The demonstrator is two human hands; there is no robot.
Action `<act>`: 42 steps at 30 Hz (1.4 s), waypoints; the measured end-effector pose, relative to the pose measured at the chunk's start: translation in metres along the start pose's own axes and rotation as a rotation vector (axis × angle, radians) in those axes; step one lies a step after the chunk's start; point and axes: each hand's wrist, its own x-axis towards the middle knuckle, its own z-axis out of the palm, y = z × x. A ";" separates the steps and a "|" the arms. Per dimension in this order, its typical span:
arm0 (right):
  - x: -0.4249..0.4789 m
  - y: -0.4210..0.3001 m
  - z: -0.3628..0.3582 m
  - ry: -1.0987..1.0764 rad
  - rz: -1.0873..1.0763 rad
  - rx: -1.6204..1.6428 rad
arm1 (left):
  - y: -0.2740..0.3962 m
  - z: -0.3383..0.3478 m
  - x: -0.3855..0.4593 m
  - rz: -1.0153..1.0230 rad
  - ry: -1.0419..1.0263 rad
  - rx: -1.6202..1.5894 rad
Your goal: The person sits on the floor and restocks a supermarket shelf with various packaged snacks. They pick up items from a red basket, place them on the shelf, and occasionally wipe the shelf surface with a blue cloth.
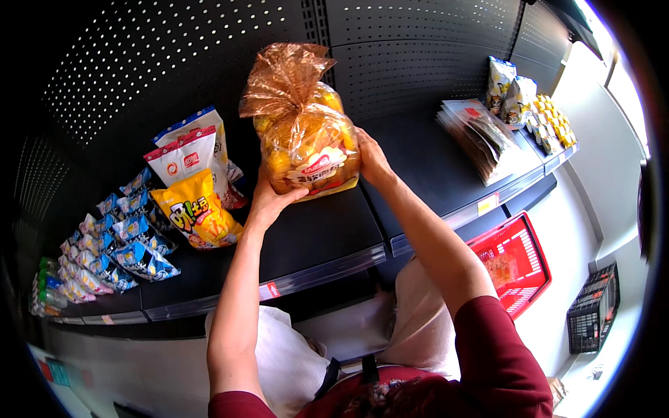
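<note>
A large clear plastic bag of bread (pixel 308 151), gathered at the top into a coppery ruffle, is held between both hands over the black shelf (pixel 324 230). My left hand (pixel 274 198) grips its lower left side, thumb across the front. My right hand (pixel 372 157) presses against its right side, the fingers partly hidden behind it. Left of the bag, near my left forearm, stands a yellow snack bag (pixel 198 209), in front of white snack bags (pixel 183 151) with red and blue top edges.
Small blue snack packs (pixel 138 256) stand in rows at the left. Flat packets (pixel 478 136) lie stacked on the right shelf, near upright white bags (pixel 517 99) and small yellow packs (pixel 556 123). Below right are a red shopping basket (pixel 538 251) and a black crate (pixel 590 308).
</note>
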 end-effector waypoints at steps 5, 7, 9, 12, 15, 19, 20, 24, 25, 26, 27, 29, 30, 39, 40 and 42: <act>-0.005 -0.019 -0.024 0.014 -0.143 -0.273 | -0.006 0.001 -0.006 0.034 0.024 0.070; -0.027 -0.044 -0.022 0.065 -0.252 -0.326 | 0.007 0.005 -0.014 0.022 0.004 -0.009; -0.050 -0.073 -0.021 0.039 -0.359 -0.299 | -0.021 -0.004 -0.016 0.000 0.015 0.006; -0.115 -0.114 -0.027 0.127 -0.475 -0.306 | -0.022 -0.012 -0.035 -0.111 0.095 0.342; -0.194 -0.119 -0.063 0.302 -0.556 -0.447 | -0.003 -0.018 -0.054 -0.222 0.009 0.406; -0.323 -0.074 -0.139 0.672 -0.373 -0.703 | 0.046 0.000 -0.072 -0.189 -0.107 0.575; -0.357 -0.053 -0.164 0.708 -0.358 -0.909 | 0.059 0.006 -0.072 -0.206 -0.156 0.599; -0.469 0.012 -0.196 0.610 -0.076 -1.403 | 0.067 0.021 -0.079 -0.181 -0.264 0.494; -0.481 0.018 -0.191 0.566 0.055 -1.590 | 0.070 0.022 -0.081 -0.184 -0.277 0.453; -0.496 0.031 -0.198 0.518 0.117 -1.663 | 0.068 0.025 -0.082 -0.153 -0.301 0.425; -0.502 0.044 -0.209 0.469 0.172 -1.733 | 0.065 0.030 -0.084 -0.133 -0.332 0.355; -0.496 0.054 -0.214 0.520 0.311 -1.680 | 0.081 0.045 -0.092 -0.177 -0.392 0.281; -0.493 0.056 -0.217 0.550 0.384 -1.652 | 0.102 0.059 -0.097 -0.199 -0.423 0.287; -0.459 0.051 -0.220 0.590 0.407 -1.588 | 0.091 0.170 -0.192 -0.157 -0.869 0.399; -0.465 0.053 -0.230 0.591 0.413 -1.610 | 0.080 0.178 -0.199 -0.148 -0.877 0.456; -0.474 0.058 -0.258 0.611 0.360 -1.621 | 0.057 0.186 -0.211 -0.145 -0.880 0.492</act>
